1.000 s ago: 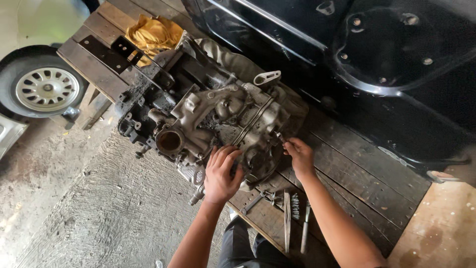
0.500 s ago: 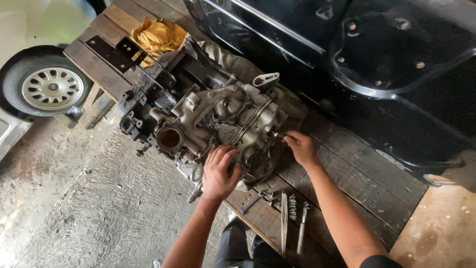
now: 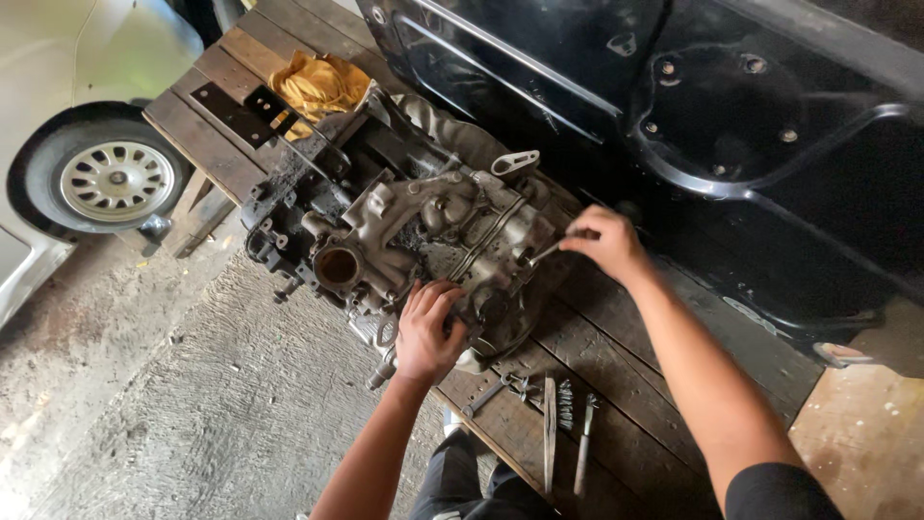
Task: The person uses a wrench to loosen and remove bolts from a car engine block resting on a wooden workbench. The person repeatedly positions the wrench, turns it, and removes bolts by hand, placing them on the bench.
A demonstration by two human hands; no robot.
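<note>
A greasy grey engine block (image 3: 404, 231) lies on a wooden workbench (image 3: 626, 356). My left hand (image 3: 428, 332) rests on the engine's near edge, fingers curled down on the casing. My right hand (image 3: 606, 243) is at the engine's right side, closed around the handle of a slim metal tool (image 3: 547, 250) whose tip touches the casing.
Several loose hand tools and bits (image 3: 558, 424) lie on the bench's near edge. A yellow rag (image 3: 318, 85) and black metal plates (image 3: 241, 111) sit at the far end. A black car body panel (image 3: 731, 125) stands behind, a car wheel (image 3: 111, 178) at left on the concrete floor.
My right hand has lifted away from the engine's near-right edge and moved up and right, now holding the slim tool against the casing. My left hand stays put.
</note>
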